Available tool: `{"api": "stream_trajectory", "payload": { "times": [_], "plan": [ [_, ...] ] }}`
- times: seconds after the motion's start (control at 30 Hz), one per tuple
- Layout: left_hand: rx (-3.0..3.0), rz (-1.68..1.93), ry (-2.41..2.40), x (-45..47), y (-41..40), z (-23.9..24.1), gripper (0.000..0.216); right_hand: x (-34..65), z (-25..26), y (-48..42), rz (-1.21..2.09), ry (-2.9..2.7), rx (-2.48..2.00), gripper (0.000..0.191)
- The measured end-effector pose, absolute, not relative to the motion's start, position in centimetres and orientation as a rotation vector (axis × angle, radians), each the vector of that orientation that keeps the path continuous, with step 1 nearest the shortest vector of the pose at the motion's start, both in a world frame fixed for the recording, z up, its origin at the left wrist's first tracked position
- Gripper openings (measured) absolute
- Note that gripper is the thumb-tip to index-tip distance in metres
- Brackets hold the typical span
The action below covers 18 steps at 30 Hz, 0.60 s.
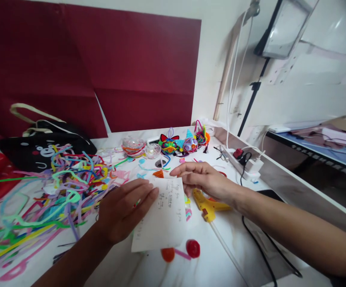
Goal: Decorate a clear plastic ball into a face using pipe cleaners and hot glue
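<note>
Both hands are meeting on a small white paper note (pixel 161 217) lying near the front middle of the tabletop (pixel 220 263), well in from its right edge. The left hand (pixel 125 213) is resting flat and open along the note's left edge, fingers spread over it, pinning rather than gripping. The right hand (pixel 204 179) is pinching the note's top edge between thumb and fingertips. The sheet is looking thin, light and limp, easy to crease or tear, so it is best taken by an edge or corner with a gentle pinch. A yellow glue gun (pixel 207 205) is lying just beside the right wrist, and a tangle of coloured pipe cleaners (pixel 56 187) is covering the tabletop's left side
</note>
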<state>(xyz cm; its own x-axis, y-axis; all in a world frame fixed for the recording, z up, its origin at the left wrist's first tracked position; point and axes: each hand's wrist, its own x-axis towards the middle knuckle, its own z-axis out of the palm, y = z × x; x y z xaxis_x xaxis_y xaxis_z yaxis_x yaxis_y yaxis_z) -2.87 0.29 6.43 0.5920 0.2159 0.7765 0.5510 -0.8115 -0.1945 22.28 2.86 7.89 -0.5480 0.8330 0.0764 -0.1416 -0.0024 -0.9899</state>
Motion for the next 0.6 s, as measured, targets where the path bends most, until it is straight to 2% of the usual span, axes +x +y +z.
{"api": "stream_trajectory", "payload": {
  "times": [0.1,0.2,0.27,0.33,0.43,0.6],
  "plan": [
    [-2.379,-1.098,-0.577,-2.8,0.3,6.1,0.06,22.1,7.6,2.6,1.639,-1.566,-0.749,0.022],
    [-2.435,-1.236,-0.574,-2.3,0.3,5.4,0.046,22.1,7.5,2.1,1.495,-1.758,-0.763,0.036],
    [-2.511,-1.339,-0.767,-1.8,0.2,5.2,0.033,22.1,7.7,1.7,1.326,-1.918,-0.754,0.042],
    [-2.607,-1.371,-1.01,-1.2,-0.1,5.2,0.022,22.1,7.9,1.3,1.177,-2.039,-0.752,0.036],
    [-2.752,-1.425,-1.282,-0.4,-0.8,5.6,0.015,22.2,7.9,0.8,1.05,-2.15,-0.805,0.014],
    [-3.099,-1.153,-1.592,-1.1,-1.0,6.1,0.021,23.0,6.9,0.0,1.123,-2.06,-0.95,0.03]
  ]
}}
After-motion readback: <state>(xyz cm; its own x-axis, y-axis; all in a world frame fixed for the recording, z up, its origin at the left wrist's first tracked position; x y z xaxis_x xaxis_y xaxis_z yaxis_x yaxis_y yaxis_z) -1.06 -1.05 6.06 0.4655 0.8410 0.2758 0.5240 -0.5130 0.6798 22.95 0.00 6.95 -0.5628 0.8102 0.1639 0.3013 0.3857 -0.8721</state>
